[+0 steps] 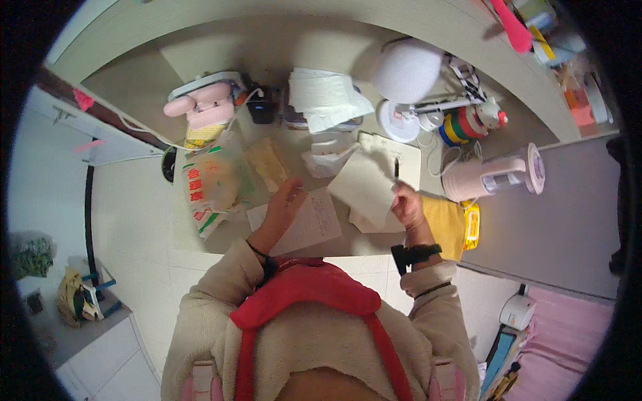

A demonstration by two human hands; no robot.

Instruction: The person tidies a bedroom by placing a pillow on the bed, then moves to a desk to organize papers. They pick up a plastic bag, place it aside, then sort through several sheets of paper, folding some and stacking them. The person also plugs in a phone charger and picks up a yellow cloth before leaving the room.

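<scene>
Desk [294, 146] near front edge: right hand [407, 206] grips cream sheet [364, 184].
Left hand [289, 200] is over written paper [315, 224]; plastic bag [219, 179] lies at left edge.

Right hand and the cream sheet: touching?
Touching. The head view shows the right hand at the right edge of the cream sheet, its thumb and fingers meeting the paper with no gap.

To the right, a pink plastic kettle [463, 182] near stacked coloured rings [457, 127]; at the back, a white round-headed lamp [409, 70]; left of it, piled white tissues [319, 95]; farther left, a translucent red-and-green-printed plastic bag [217, 182].
</scene>
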